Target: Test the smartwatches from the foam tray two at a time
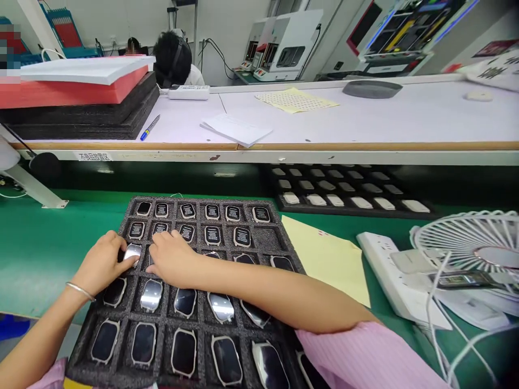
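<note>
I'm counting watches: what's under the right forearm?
The tray, with watches peeking out along both edges of the right forearm; yellow paper reaches its far side. Directly beneath the forearm and pink sleeve, contents are covered and can't be counted.

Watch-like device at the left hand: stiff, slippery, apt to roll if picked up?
The watch-like device is probably stiff, given its hard-looking case. Its glossy, light-reflecting face could slip in the left hand. Flat shape, so rolling seems unlikely.
</note>
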Available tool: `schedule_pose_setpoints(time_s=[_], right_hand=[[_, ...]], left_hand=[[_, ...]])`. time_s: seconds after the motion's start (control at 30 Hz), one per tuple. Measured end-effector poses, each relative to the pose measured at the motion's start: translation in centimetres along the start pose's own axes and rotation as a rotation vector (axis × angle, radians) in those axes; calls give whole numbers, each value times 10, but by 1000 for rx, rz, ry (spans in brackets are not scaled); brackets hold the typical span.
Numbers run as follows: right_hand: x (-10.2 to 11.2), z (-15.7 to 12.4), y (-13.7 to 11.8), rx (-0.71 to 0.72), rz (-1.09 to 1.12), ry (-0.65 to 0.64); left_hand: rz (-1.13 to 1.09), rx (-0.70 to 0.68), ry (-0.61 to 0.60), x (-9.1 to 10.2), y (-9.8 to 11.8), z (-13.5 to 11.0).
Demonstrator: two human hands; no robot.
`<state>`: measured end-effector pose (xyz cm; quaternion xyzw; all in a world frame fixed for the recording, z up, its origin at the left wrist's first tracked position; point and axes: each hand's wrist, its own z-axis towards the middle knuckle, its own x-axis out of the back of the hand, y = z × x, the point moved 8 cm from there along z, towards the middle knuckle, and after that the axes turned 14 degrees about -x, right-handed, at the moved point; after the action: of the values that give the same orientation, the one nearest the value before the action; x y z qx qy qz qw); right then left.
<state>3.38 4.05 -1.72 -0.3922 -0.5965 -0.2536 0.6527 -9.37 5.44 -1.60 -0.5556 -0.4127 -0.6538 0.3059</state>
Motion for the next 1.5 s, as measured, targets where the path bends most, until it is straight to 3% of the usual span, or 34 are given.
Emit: schedule_pose_setpoints(time_s=[0.13,0.27,0.37,0.47,0.6,0.7,0.8,0.97,1.5], right_hand=[[11,-10,10,-53,127,-15],[24,-29,17,-24,283,4],[42,-40,34,-48,583,37],[52,-45,69,-181,1061,18],[40,-49,118,-374,1694,32],[23,-51,135,-423,1928,50],[14,-50,136,-400,1944,34],[13,-50,131,-334,1921,13],[13,-48,128,-258,2030,-30]], left_hand=[[-223,27,32,19,-1,4],[-679,-63,205,52,27,27],[-1106,-64,251,65,59,57],[-1321,-59,303,67,86,89],[-1246,-60,368,44,99,116],[-1099,-86,416,22,98,119],[-964,-125,423,9,96,113],[-834,-141,398,3,96,107],[-954,-137,412,-5,97,106]])
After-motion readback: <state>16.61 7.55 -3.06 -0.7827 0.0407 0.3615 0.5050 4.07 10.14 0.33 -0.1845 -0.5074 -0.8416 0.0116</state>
